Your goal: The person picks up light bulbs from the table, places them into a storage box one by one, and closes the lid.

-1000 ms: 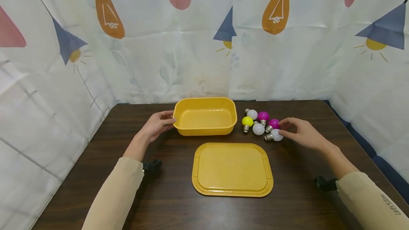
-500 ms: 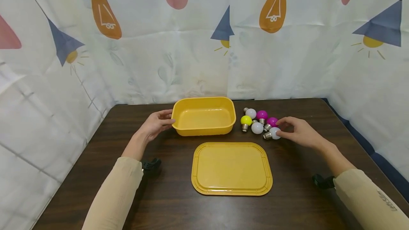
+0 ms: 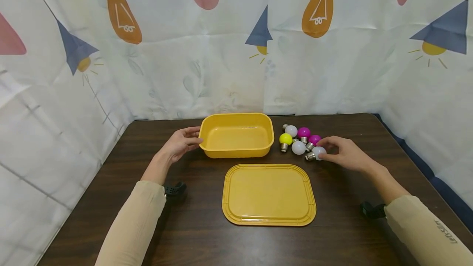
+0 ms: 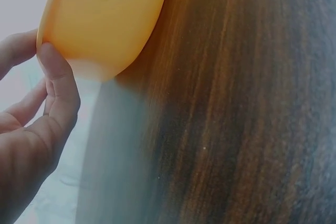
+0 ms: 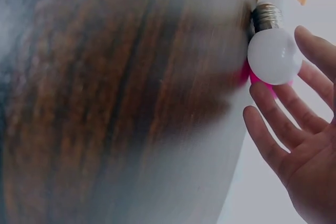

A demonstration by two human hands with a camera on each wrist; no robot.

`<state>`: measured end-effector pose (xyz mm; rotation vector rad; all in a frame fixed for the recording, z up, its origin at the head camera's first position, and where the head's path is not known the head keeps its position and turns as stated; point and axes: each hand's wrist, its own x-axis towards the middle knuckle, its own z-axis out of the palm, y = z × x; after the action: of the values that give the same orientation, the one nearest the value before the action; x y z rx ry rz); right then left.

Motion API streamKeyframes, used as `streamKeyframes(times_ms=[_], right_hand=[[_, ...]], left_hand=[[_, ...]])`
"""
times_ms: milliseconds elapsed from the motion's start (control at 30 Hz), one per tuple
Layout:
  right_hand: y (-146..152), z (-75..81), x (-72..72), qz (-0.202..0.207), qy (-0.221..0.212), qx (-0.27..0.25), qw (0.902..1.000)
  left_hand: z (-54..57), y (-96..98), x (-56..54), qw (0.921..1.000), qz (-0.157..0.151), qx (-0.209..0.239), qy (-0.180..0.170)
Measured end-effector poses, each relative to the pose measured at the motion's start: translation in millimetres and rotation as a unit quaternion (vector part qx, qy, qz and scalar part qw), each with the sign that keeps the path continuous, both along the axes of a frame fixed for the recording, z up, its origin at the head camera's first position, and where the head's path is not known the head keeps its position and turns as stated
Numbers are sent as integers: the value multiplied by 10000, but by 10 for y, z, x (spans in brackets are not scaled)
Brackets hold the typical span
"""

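My left hand (image 3: pixel 180 145) pinches the left rim of a deep yellow plastic bin (image 3: pixel 236 152); in the left wrist view the thumb (image 4: pixel 56 64) lies against one side of its wall and a finger on the other. Over at the right, my right hand (image 3: pixel 345 151) is at a white light bulb (image 3: pixel 319 152) lying on its side, metal base to the left. Its fingers (image 5: pixel 268 140) are spread and fairly straight around the bulb's round end in the right wrist view, thumb apart from the fingers. A magenta bulb (image 3: pixel 314 140) lies just behind, beside the index fingertip.
Other bulbs lie close together left of the right hand: a yellow one (image 3: pixel 285 139), a second magenta one (image 3: pixel 304 132) and two white ones. A flat yellow lid (image 3: pixel 269 195) lies in front of the bin on the dark wooden table (image 3: pixel 199 237). A printed curtain (image 3: pixel 221 73) hangs behind.
The right hand has shifted slightly left, closer over the white bulb and the magenta bulb. The left hand and the bin stay in place.
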<state>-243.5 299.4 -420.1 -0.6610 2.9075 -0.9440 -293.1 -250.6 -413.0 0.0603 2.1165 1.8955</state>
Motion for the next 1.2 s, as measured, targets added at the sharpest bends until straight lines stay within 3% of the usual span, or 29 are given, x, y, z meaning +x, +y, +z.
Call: streamKeyframes(times_ms=[1200], right_hand=[[35,-47,18,-179,-872,-572,9944]], left_hand=[[-30,-15,1,10000,-9,10,-6]])
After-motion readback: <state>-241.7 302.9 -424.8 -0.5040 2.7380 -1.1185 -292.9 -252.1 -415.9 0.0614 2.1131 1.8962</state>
